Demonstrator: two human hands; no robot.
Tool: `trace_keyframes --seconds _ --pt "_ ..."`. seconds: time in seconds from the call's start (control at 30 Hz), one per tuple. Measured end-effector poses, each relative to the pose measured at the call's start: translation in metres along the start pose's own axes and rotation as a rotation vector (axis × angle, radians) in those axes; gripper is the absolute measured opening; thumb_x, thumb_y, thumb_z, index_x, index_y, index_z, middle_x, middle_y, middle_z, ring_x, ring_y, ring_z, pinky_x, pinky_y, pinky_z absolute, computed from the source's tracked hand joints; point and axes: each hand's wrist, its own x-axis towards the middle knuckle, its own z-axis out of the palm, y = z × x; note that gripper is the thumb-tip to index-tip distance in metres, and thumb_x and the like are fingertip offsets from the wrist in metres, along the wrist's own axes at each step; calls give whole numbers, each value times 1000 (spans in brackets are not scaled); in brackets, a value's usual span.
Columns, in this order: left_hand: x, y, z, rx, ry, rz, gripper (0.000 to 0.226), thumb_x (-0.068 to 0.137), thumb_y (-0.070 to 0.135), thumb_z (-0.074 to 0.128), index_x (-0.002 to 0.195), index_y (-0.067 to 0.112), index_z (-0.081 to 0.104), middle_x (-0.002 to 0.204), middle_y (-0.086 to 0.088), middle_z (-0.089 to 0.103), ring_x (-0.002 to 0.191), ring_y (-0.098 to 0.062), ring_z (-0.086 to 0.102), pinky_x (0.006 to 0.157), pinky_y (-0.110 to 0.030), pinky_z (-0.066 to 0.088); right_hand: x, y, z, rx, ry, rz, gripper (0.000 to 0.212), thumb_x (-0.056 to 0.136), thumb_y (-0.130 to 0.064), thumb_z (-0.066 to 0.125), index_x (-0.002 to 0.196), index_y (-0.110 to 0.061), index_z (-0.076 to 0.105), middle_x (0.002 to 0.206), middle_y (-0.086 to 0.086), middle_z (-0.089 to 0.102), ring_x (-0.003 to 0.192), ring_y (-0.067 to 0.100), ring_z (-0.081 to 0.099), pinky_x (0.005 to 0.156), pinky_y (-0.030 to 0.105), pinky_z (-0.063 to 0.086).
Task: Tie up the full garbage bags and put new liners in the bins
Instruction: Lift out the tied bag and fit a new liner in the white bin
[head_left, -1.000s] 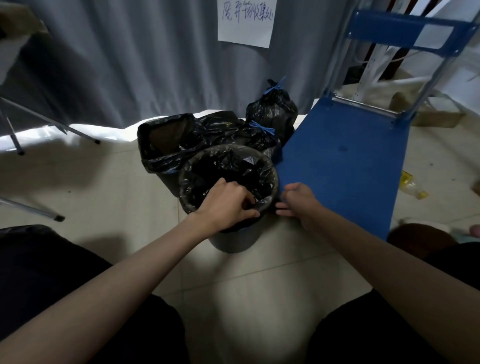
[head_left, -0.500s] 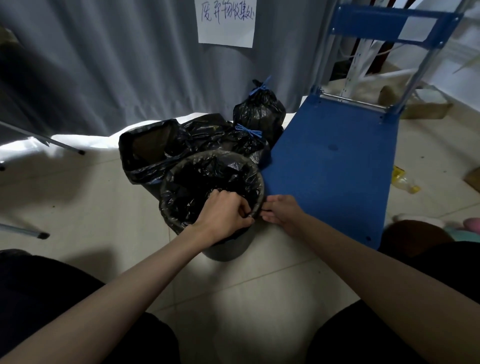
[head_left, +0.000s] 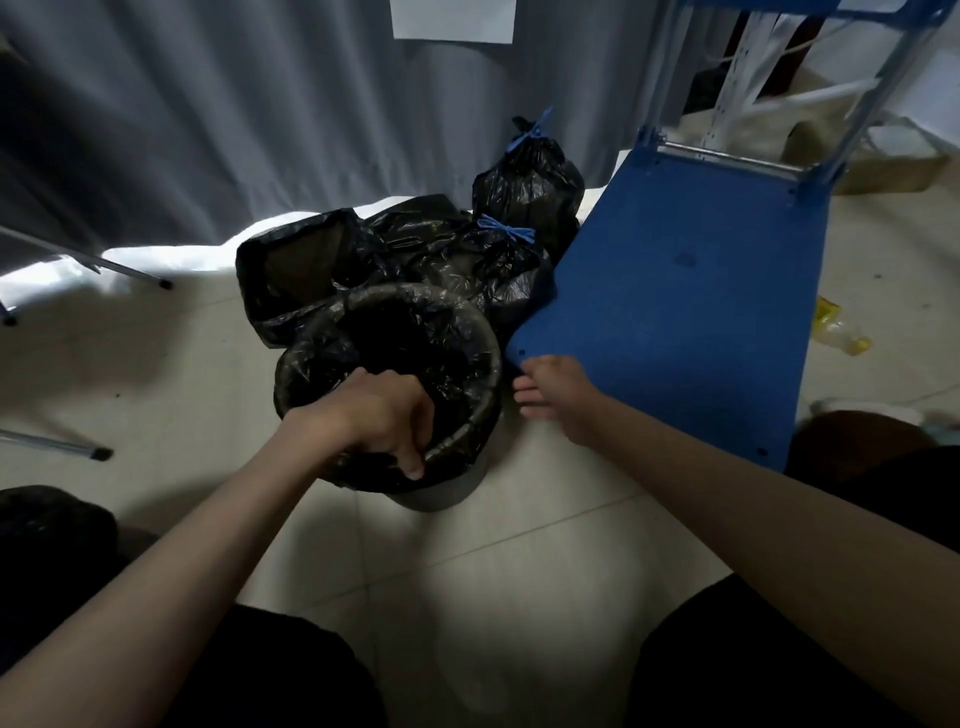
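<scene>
Black liner (head_left: 457, 364) over the bin (head_left: 441, 496) rim, pinched by the left hand (head_left: 374, 421); the right hand (head_left: 558, 397), loosely open and empty, leaves thin plastic liable to tear or slip.

Your arms are bare all the way up, no sleeves showing, and there's no watch, ring or glove on your left hand (head_left: 374, 415) or your right hand (head_left: 558, 397). Your dark trousers (head_left: 291, 670), black I think, are plain, no markings I can spot.
</scene>
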Motion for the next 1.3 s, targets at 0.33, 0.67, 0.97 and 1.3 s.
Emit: trace_keyframes --seconds 0.33,0.67,0.97,1.3 --pt "28 33 14 -298 507 64 36 79 47 73 108 27 67 88 9 72 90 -15 68 85 -36 51 3 -4 11 -49 -104 -72 20 100 -10 51 119 -11 60 87 0 61 79 11 58 78 28 53" --pt "35 32 14 -475 435 -31 25 68 34 82 89 26 71 71 14 70 80 -6 68 85 -33 54 11 -3 14 -135 -24 -147 19 91 -5 64 111 -6 62 86 11 67 65 11 61 58 16 52" --pt "34 28 15 -514 351 -27 21 66 31 85 78 25 69 67 13 69 70 -2 66 79 -29 55 21 13 7 -246 -16 -11 6 94 -10 59 88 -9 60 80 12 65 67 18 63 61 26 56" --pt "24 16 12 -347 368 48 40 62 60 79 75 25 64 62 11 62 64 -5 60 68 -29 48 13 -2 16 -96 -164 -72 21 96 -8 61 116 -5 61 105 11 69 99 21 66 78 25 56"
